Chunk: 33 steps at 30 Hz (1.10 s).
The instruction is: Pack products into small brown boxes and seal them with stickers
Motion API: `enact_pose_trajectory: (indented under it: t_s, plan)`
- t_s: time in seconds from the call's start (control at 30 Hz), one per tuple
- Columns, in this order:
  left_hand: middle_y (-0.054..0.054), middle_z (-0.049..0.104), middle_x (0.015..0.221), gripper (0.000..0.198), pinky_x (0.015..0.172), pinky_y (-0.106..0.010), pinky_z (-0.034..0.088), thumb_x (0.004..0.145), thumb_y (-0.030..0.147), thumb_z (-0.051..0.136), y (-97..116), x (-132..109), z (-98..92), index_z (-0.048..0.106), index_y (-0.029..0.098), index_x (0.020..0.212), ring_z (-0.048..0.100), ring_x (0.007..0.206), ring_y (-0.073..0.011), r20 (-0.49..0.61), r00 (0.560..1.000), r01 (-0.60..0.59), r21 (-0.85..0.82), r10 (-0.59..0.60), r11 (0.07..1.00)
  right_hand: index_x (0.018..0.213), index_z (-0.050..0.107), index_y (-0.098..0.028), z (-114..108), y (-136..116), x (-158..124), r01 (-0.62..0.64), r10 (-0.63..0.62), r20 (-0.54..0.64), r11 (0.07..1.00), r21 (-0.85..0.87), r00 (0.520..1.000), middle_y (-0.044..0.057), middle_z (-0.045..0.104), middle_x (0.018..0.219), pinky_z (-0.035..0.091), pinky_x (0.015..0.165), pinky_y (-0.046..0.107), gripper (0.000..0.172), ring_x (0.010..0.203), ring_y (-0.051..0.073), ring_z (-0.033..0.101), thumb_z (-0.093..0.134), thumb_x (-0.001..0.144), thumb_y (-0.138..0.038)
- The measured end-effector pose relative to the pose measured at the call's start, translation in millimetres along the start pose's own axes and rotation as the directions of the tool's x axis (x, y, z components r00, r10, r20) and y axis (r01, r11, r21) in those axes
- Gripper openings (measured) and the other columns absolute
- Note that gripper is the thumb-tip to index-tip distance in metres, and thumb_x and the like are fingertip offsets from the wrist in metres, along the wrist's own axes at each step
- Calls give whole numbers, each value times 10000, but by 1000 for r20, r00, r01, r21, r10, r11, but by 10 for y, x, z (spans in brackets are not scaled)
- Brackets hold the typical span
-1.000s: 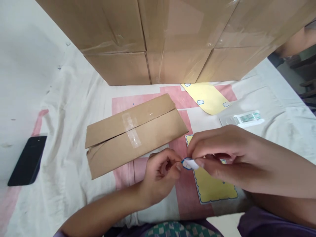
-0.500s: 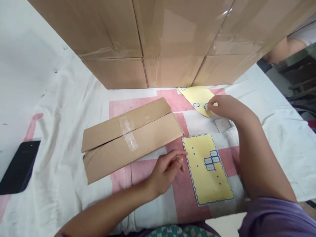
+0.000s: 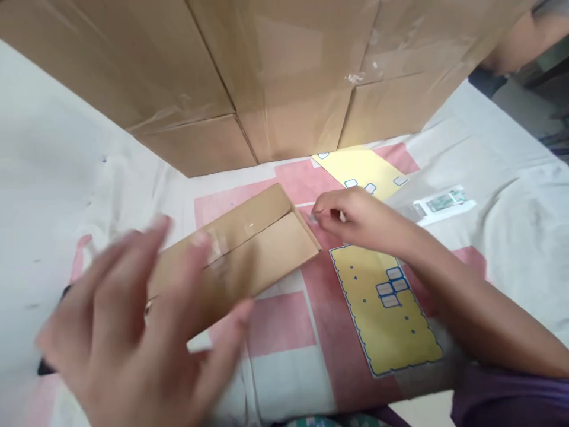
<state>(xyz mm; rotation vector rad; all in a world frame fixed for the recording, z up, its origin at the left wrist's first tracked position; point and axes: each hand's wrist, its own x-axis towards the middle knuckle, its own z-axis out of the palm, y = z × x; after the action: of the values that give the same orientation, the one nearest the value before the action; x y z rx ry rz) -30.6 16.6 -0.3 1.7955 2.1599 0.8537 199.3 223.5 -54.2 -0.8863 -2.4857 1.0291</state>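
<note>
My left hand (image 3: 133,332) is raised close to the camera, blurred, its fingers spread and nothing in them. It covers the left part of a flat cardboard box (image 3: 280,237) closed with clear tape. My right hand (image 3: 360,216) pinches a small pale piece, too small to name, just off the box's right end. Behind that hand lies a yellow sheet (image 3: 351,166) bearing small white blue-edged patches. Nearer me is a yellow card (image 3: 386,344) with a scalloped blue border, several white blue-outlined rectangles and small blue diamonds.
A large taped cardboard carton (image 3: 297,112) stands across the back. A small clear and white packet (image 3: 444,204) lies right of my right hand. A dark phone is mostly hidden behind my left hand. At the upper right shows another person's arm (image 3: 528,38).
My right hand has moved left from the yellow sheet toward the box, still pinching. My left hand has risen leftward from beside the yellow card and opened. The view has shifted slightly.
</note>
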Motion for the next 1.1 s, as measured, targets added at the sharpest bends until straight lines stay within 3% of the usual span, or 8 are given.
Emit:
enact_pose_trajectory:
  t_s: [0.07,0.13,0.2,0.27,0.37,0.57,0.77,1.1]
  plan:
    - [-15,242,1689,613,1247,-622,77,939,463,567,-140,233,-58,425,333,1521,154,1561,-368,8,1000,-21,318,20,948,701,554,-176,181,-49,20,-10,11,-39,999,43,999,-25,553,624,279,571,260,150,568,106,455,516,833,-117]
    - [-33,317,1662,574,1252,-570,178,1013,474,395,-292,395,-39,349,306,1560,258,1541,-310,141,990,-31,402,-28,915,680,524,-178,292,-69,32,2,3,-92,998,59,996,-25,540,622,267,572,260,145,567,105,444,517,805,-106]
    - [1,350,1647,558,1261,-514,212,1030,470,351,-412,456,-29,303,345,1572,321,1519,-255,234,970,-29,404,-73,914,672,503,-180,335,-61,34,30,-22,-132,998,56,991,-24,537,627,270,584,261,143,580,107,446,526,795,-110]
    - [43,327,1656,550,1280,-500,167,1030,464,361,-477,448,-53,279,402,1570,315,1523,-232,249,964,-24,419,-90,908,664,488,-181,329,-35,29,57,-49,-132,997,55,990,-21,544,636,275,596,263,151,598,110,456,532,793,-114]
    - [63,305,1664,555,1290,-500,143,1028,445,361,-489,416,-105,252,437,1573,291,1534,-234,269,959,-32,402,-84,915,637,473,-180,285,7,11,86,-80,-83,993,77,993,-15,563,650,283,607,271,175,617,115,469,543,785,-120]
    - [122,314,1651,589,1277,-488,233,993,425,423,-470,438,-124,247,544,1542,325,1518,-256,253,961,0,397,-109,918,600,518,-171,225,51,-14,131,-133,13,987,99,991,8,618,668,315,624,286,180,640,131,497,565,752,-88]
    - [100,307,1658,599,1273,-530,220,979,430,425,-449,436,-146,252,535,1544,314,1520,-286,271,951,34,396,-152,918,655,587,-171,233,167,16,228,-242,62,958,174,968,10,653,710,343,621,277,161,644,130,508,550,767,-61]
    - [105,321,1649,600,1274,-522,230,976,422,429,-436,450,-124,258,536,1540,334,1510,-282,270,951,33,399,-152,916,683,621,-177,330,276,8,322,-326,-5,931,174,945,21,693,836,347,594,259,121,703,133,553,560,749,-97]
